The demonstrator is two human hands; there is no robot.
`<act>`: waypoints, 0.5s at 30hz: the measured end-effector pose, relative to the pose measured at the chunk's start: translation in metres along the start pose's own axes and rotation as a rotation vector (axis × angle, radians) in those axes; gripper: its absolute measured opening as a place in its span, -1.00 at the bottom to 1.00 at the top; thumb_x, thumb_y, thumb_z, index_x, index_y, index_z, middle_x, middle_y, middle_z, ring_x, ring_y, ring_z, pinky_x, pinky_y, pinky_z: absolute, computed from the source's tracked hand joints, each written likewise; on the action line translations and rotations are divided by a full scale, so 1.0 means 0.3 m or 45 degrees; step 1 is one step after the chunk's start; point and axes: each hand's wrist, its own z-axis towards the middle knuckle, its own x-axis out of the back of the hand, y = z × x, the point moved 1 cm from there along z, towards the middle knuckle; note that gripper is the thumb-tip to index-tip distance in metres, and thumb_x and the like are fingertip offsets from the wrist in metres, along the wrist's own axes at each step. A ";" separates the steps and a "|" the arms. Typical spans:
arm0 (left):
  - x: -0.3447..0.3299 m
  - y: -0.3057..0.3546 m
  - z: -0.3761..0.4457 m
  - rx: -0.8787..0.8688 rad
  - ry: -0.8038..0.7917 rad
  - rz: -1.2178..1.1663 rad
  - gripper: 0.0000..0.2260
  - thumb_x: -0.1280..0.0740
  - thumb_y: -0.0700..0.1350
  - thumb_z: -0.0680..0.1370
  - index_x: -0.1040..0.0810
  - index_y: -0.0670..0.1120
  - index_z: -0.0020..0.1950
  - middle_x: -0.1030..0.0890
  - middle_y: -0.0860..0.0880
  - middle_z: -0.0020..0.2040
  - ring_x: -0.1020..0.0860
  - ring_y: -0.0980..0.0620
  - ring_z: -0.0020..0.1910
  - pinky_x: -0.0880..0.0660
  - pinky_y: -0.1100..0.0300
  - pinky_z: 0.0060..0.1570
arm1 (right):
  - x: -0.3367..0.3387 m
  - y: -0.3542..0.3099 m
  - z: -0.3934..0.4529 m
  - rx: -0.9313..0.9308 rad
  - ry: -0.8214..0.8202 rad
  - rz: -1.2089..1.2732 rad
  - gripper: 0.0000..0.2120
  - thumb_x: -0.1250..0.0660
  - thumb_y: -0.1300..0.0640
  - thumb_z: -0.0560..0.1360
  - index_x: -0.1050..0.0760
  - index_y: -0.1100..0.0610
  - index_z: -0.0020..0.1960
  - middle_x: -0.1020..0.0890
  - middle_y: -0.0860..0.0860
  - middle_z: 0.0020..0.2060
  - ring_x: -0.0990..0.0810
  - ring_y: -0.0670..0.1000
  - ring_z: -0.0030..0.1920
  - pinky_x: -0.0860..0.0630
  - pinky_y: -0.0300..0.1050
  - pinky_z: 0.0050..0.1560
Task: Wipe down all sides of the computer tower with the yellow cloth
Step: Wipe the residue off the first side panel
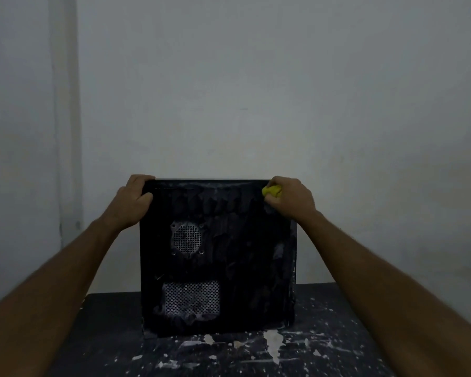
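Observation:
A black computer tower (239, 257) stands upright on a dark table, its dusty side panel facing me with a round vent and a rectangular mesh vent. My left hand (135, 198) grips the tower's top left corner, fingers over the top edge and thumb on the panel. My right hand (290, 198) holds a bunched yellow cloth (272, 191) and presses it against the panel at the top right corner. Most of the cloth is hidden inside the hand.
The dark table (337, 336) is spattered with white paint marks and reaches from the tower toward me. A plain grey wall (229, 91) stands close behind the tower. The room is dim.

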 end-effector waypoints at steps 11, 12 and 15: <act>-0.001 -0.007 0.000 0.020 -0.017 -0.003 -0.39 -0.11 0.03 0.46 -0.37 -0.07 0.51 -0.37 -0.09 0.46 -0.42 -0.24 0.35 -0.37 -0.12 0.40 | 0.008 -0.016 0.011 -0.029 0.137 0.017 -0.78 -0.46 -0.02 0.46 -0.61 0.02 0.06 -0.66 0.06 -0.04 -0.61 0.14 -0.06 -0.55 -0.02 -0.13; -0.001 -0.007 0.000 0.018 -0.019 -0.004 -0.40 -0.11 0.02 0.46 -0.37 -0.07 0.51 -0.36 -0.09 0.46 -0.43 -0.23 0.35 -0.37 -0.12 0.39 | 0.002 -0.020 0.010 0.009 0.068 0.011 -0.78 -0.46 -0.02 0.46 -0.61 0.01 0.08 -0.66 0.05 -0.02 -0.61 0.13 -0.04 -0.56 -0.01 -0.10; -0.001 -0.010 0.000 0.012 -0.019 0.004 -0.40 -0.12 0.02 0.46 -0.37 -0.08 0.51 -0.36 -0.09 0.46 -0.43 -0.23 0.34 -0.38 -0.12 0.39 | -0.001 -0.027 0.010 -0.020 -0.004 -0.019 -0.75 -0.49 -0.05 0.40 -0.62 -0.03 0.05 -0.67 0.03 -0.03 -0.62 0.12 -0.04 -0.57 -0.01 -0.07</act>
